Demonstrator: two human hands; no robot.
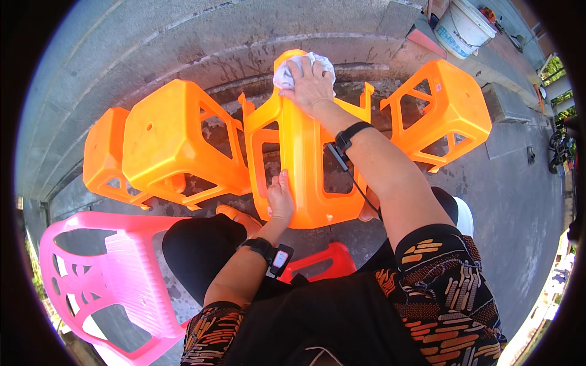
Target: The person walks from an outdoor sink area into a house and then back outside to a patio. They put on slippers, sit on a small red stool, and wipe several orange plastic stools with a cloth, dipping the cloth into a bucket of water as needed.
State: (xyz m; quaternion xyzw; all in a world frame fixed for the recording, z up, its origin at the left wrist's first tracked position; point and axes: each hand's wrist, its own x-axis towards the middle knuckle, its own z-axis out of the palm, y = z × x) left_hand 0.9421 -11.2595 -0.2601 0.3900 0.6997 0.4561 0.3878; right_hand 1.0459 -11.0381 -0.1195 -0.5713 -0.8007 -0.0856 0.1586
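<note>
An orange plastic stool (300,160) lies tipped between my legs, its foot ends pointing away from me. My left hand (280,201) grips the edge of a side opening near the seat end. At the far end, my right hand (312,84) presses a crumpled white cloth (284,75) against one leg of the stool. My right palm covers part of the cloth. Both wrists wear black straps with small devices, and a cable runs from the right one.
More orange stools (153,132) stand at left, another (451,105) at right. A pink plastic chair (137,279) is at lower left. Part of a red plastic stool (341,258) shows beneath me. A white bucket (462,29) sits on a ledge by the concrete wall (256,27).
</note>
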